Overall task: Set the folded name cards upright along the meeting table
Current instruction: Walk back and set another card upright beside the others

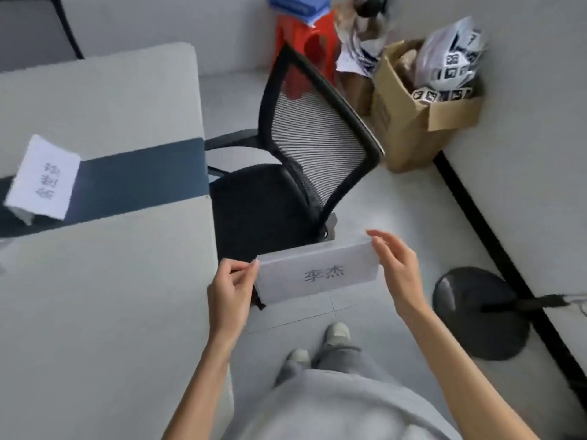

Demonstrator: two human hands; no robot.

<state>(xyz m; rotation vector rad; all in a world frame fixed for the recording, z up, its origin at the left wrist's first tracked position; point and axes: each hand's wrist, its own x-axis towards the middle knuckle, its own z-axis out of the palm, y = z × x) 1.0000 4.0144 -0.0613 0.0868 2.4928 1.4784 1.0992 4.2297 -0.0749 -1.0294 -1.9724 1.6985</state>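
I hold a white folded name card (317, 273) with dark printed characters in the air, past the right edge of the grey meeting table (104, 296). My left hand (233, 292) pinches its left end. My right hand (395, 269) touches its right end with thumb and fingers, the other fingers spread. A second white name card (43, 176) stands on the table at the far left, on the dark blue strip (139, 177), its print turned sideways to me.
A black mesh office chair (305, 154) is pushed against the table's right edge. Behind it stand a red stool (305, 39) and an open cardboard box (422, 112) full of bags. A round black stand base (479, 312) lies on the floor at right, by the wall.
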